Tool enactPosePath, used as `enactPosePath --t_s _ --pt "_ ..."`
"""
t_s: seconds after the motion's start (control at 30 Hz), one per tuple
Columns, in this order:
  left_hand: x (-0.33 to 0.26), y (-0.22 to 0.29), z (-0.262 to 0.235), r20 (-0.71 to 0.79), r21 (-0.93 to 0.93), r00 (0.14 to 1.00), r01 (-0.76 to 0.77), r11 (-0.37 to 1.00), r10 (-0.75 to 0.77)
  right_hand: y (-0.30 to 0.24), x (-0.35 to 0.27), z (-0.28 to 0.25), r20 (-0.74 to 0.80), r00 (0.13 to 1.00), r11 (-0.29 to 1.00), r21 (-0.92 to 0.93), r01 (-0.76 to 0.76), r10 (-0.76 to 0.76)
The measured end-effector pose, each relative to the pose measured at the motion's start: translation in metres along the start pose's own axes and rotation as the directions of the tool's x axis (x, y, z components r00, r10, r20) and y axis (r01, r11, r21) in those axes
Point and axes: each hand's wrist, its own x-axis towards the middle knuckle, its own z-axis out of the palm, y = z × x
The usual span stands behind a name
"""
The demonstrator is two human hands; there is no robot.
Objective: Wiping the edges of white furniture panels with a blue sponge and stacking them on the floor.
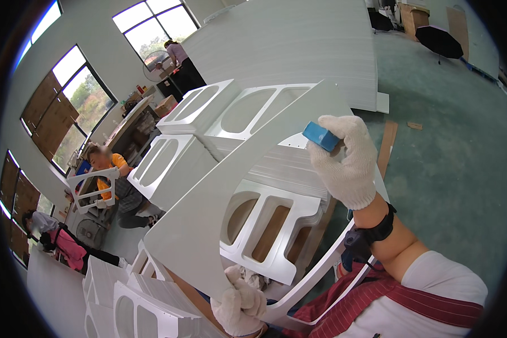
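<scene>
My right hand point(346, 160), in a white knit glove, is raised and pinches a small blue block point(320, 136) between thumb and fingers. The block looks like a sanding block, with pale dust on its face. Low in the middle, my gloved left hand point(239, 304) grips the rim of a large white panel point(191, 236). This panel is tilted up in front of me and has a big curved opening. Between the block and the panel I cannot tell whether there is contact. Through the opening shows a stack of white cut-out panels point(267, 225).
More stacked white panels point(172, 163) stand beyond, and others point(146, 310) at lower left. A tall stack of white sheets point(287, 45) rises behind. A co-worker in orange point(121, 180) holds a white frame; two other people work farther off. Cardboard strips lie on the green floor point(434, 158).
</scene>
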Motion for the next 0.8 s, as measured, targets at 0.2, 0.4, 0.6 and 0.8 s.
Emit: enactPosePath --t_s 0.2,0.4,0.6,0.8 --pt "0.006 0.002 -0.007 0.115 -0.032 0.993 0.000 0.999 0.003 -0.021 0.000 0.015 0.063 0.998 0.994 0.111 0.002 -0.009" --pt "-0.002 -0.002 -0.004 0.010 -0.016 1.000 0.014 1.000 -0.014 -0.052 -0.010 0.031 0.168 0.979 0.964 0.259 0.067 -0.113" --pt "-0.001 -0.001 -0.001 0.034 -0.038 0.999 0.003 0.999 -0.002 -0.050 -0.008 0.027 0.198 0.977 0.966 0.256 0.028 -0.081" --pt "0.001 -0.002 -0.003 0.046 -0.050 0.999 0.012 0.999 -0.010 -0.016 0.001 0.016 0.134 0.991 0.991 0.127 -0.041 0.024"
